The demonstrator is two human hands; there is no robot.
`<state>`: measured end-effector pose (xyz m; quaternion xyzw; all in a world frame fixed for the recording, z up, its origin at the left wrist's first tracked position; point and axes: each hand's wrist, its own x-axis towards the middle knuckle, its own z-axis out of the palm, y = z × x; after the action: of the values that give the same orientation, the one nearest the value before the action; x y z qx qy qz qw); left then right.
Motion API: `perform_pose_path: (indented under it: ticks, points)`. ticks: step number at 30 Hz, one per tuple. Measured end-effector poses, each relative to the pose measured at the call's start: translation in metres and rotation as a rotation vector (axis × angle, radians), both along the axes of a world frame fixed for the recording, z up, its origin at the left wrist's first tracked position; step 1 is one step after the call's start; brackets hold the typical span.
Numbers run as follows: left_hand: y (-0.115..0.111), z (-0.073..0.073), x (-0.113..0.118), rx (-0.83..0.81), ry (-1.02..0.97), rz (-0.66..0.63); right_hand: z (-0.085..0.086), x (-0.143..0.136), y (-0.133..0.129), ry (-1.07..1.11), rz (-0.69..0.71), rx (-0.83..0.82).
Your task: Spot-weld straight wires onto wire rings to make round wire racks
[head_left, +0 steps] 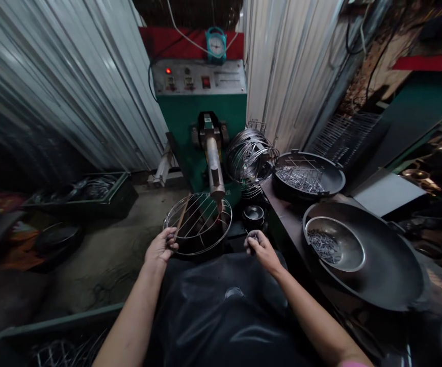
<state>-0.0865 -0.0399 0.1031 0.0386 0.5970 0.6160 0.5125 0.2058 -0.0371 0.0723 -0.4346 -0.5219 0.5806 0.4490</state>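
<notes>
A round wire rack [202, 237] with several parallel bars hangs level in front of my apron, beneath the machine's metal arm and pointed electrode [216, 189]. My left hand [160, 246] is closed on the rack's left rim. A thin brown strip [183, 214] lies across the rack's left side, its lower end at my left fingers; whether they grip it too, I cannot tell. To the right of the rack, apart from it, my right hand [261, 248] is closed in a pinch. A short thin metal wire [247, 232] pokes out from its fingertips.
The green machine [180, 114] carries a teal clock [216, 45]. At right, a steel bowl [353, 244] of short wire pieces sits in a large dark pan [389, 275]. Behind are another pan [335, 178] and stacked wire rings [249, 155]. Green crates [123, 196] stand left.
</notes>
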Motion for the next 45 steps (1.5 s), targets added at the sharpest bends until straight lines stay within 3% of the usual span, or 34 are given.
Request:
perform_pose_path:
  ticks: [4,8,13,22,27,33,45]
  points:
    - [-0.001,0.004,0.010,0.082,0.045,0.046,0.029,-0.038,0.009,0.069,0.065,0.126]
    - [0.000,0.006,0.016,0.134,0.087,0.070,0.021,-0.059,0.015,-0.102,0.122,0.155]
    - [0.005,0.002,0.014,0.213,0.117,0.039,0.013,-0.061,0.020,-0.172,0.142,0.167]
    - [0.019,0.001,0.013,0.204,0.115,0.031,0.021,-0.063,0.039,-0.177,0.173,0.127]
    - [0.025,0.005,0.014,0.202,0.103,0.028,0.028,-0.066,0.043,-0.281,0.098,0.236]
    - [0.029,0.003,0.017,0.196,0.100,0.026,0.021,-0.072,0.039,-0.200,0.032,0.160]
    - [0.034,0.001,0.013,0.166,0.094,0.020,0.022,-0.070,0.041,-0.133,0.078,0.132]
